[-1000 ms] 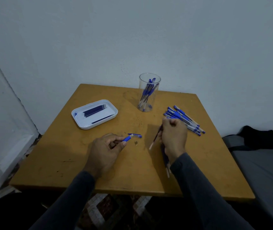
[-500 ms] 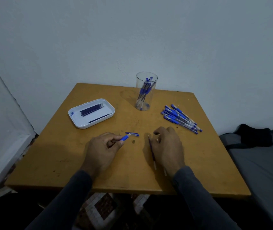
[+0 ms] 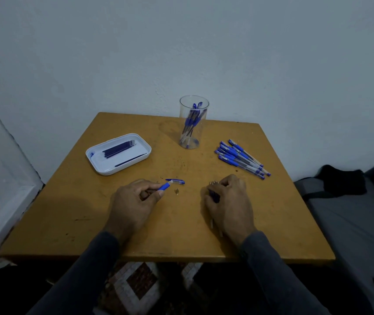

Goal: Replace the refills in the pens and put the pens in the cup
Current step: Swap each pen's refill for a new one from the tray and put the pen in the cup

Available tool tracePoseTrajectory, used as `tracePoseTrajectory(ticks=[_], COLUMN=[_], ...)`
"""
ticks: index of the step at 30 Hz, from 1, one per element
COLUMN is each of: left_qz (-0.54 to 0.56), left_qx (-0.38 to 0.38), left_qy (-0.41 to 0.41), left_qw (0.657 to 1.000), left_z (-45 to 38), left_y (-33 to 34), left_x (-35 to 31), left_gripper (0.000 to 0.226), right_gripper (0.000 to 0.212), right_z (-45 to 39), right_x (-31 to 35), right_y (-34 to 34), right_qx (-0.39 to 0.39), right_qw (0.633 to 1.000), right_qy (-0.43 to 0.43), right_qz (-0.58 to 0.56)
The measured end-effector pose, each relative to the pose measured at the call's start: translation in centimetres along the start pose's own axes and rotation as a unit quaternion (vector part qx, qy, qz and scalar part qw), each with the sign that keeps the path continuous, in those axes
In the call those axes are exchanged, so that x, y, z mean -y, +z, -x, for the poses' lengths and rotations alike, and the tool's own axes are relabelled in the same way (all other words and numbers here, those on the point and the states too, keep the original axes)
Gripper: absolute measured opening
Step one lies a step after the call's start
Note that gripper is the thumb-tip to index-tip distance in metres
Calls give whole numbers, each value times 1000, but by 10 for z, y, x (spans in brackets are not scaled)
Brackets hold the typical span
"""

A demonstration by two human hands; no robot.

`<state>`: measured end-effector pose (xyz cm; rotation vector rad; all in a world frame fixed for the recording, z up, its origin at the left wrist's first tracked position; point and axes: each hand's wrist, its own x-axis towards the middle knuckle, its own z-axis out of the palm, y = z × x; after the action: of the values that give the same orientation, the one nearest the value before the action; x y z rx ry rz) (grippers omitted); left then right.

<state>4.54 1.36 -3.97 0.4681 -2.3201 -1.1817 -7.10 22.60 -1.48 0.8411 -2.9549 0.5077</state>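
Note:
My left hand (image 3: 133, 201) grips a pen barrel (image 3: 164, 186) with a blue grip, its open end pointing right. A blue pen cap (image 3: 175, 181) lies just beyond it, and a small brass tip (image 3: 177, 191) lies on the table between my hands. My right hand (image 3: 229, 201) lies low on the table, fingers curled over a bunch of dark refills (image 3: 213, 194) whose ends stick out front and back. A clear cup (image 3: 193, 123) at the back holds several blue pens. A pile of blue pens (image 3: 241, 159) lies to the right.
A white tray (image 3: 104, 168) with several dark refills sits at the left of the wooden table (image 3: 283, 212). A grey seat with dark cloth (image 3: 340, 180) stands to the right. A white wall rises behind, and patterned floor shows below the front edge.
My right hand came down from a raised pose with a refill and now lies on the table over the refills. My left hand has hardly moved.

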Motion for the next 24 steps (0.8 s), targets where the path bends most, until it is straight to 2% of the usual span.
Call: tracePoseTrajectory(ticks=[18,24], left_qz=[4,69], left_qx=[2,-52], left_qy=[-1,-21], left_qw=[1000,996], left_z=[0,-5], left_y=[1,-18], left_x=[0,3], left_gripper=[20,17], right_gripper=[40,36], right_z=[2,-16], right_x=[-8,26], right_y=[1,-4], right_qx=[-11,-20], right_qw=[999,998], right_qy=[3,-46], right_qz=[-30,-41])
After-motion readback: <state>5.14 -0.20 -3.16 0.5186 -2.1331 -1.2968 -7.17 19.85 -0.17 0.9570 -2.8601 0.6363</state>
